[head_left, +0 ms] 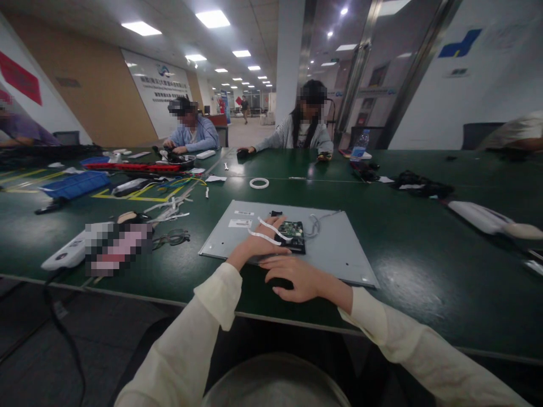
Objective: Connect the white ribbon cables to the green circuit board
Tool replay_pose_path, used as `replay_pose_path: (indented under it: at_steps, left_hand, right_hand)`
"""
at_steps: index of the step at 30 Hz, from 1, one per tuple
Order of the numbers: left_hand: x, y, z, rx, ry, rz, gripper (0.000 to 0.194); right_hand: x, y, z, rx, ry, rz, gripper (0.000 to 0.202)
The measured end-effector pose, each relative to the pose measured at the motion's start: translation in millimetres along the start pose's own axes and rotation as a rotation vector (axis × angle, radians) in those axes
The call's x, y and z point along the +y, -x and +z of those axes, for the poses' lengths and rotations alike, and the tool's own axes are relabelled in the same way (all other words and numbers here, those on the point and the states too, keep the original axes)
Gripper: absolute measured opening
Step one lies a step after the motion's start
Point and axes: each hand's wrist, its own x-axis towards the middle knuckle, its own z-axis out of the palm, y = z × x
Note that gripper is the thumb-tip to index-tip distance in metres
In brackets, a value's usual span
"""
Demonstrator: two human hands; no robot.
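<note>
A grey metal panel [331, 265] lies on the green table in front of me. On its middle sits a black part with a green circuit board [292, 229], and a grey cable [314, 225] loops to its right. My left hand [265, 237] lies over the panel at the board's left side, fingers spread and pointing forward. Two white strips [265, 236] run across the back of that hand. My right hand [299, 278] is at the panel's front edge, next to my left wrist, with thumb and fingers apart and nothing visible in it.
Glasses [173, 238], a white device [76, 249] and loose white strips [169, 209] lie to the left. A blue tray [78, 185] stands farther back. A tape roll [259, 183] lies behind the panel. White device [479, 217] at right. Two people sit across the table.
</note>
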Motion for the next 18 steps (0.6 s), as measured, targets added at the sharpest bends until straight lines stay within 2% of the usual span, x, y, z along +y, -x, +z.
replay_pose_path:
  at_steps: [9, 18]
  left_hand:
    - [2, 0, 6.6, -0.031, 0.03, -0.091, 0.08]
    - [-9, 0, 11.3, 0.036, 0.066, -0.074, 0.077]
  right_hand:
    - [0, -1, -1, 0.018, -0.022, -0.009, 0.022]
    - [-3, -2, -5, -0.002, -0.021, 0.023, 0.021]
